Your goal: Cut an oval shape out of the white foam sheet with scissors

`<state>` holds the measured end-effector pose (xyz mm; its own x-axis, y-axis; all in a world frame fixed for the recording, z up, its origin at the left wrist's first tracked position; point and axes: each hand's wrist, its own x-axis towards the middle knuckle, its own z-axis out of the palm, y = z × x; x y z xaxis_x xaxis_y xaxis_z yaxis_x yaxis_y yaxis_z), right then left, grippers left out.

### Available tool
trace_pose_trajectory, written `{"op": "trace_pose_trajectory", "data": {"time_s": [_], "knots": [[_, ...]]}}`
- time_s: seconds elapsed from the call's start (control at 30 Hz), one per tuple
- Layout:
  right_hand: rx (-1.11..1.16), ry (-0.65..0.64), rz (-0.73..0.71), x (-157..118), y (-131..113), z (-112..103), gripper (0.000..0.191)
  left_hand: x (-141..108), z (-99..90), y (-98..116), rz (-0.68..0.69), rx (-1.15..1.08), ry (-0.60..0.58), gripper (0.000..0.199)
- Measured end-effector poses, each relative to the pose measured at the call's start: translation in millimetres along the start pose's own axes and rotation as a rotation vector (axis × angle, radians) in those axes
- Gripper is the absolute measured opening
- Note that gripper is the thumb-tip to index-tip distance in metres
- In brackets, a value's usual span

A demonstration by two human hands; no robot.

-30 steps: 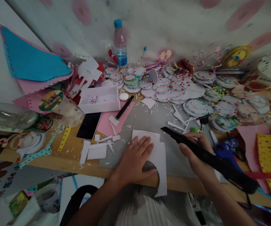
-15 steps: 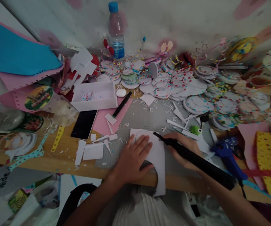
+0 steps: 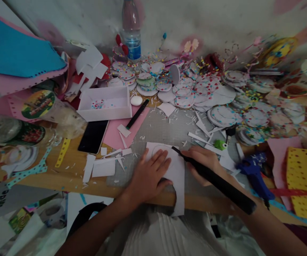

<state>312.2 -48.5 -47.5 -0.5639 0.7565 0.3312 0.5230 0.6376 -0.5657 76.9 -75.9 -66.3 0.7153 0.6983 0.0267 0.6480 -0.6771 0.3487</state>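
Note:
My left hand (image 3: 149, 177) lies flat with its fingers spread, pressing on a white sheet (image 3: 179, 174) of paper or thin foam. A curved outline is drawn near the sheet's top edge, partly under my fingers. The lower part of the sheet has a large rounded cut-out, and its strip hangs past the table's front edge. My right hand (image 3: 203, 163) is closed around a long black craft knife (image 3: 217, 181). The knife's tip touches or hovers over the sheet by the outline's right side; I cannot tell which. Its thick rear end slants back over my right forearm.
A grey cutting mat (image 3: 159, 124) bears white scraps. Leftward are a phone (image 3: 93, 137), a black marker (image 3: 137, 113) and a white box (image 3: 104, 110). Decorated white discs (image 3: 187, 94) pile up by the wall near a water bottle (image 3: 132, 33). A blue glue gun (image 3: 256, 176) lies right.
The whole view has shifted slightly. The knife's rear end has swung a little to the left, while its tip stays near the same spot on the outline. My left hand still presses the sheet.

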Motion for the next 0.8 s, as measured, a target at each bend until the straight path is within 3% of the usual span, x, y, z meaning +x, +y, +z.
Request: {"op": "trace_pose_trajectory", "data": {"time_s": [0.5, 0.8], "knots": [[-0.056, 0.09, 0.053, -9.0, -17.3, 4.5, 0.034, 2.2, -3.6, 0.5, -0.005, 0.0, 0.013, 0.058], [-0.116, 0.234, 0.192, -14.1, -38.3, 24.8, 0.031, 2.9, -4.9, 3.3, -0.023, -0.01, 0.029, 0.056]]}}
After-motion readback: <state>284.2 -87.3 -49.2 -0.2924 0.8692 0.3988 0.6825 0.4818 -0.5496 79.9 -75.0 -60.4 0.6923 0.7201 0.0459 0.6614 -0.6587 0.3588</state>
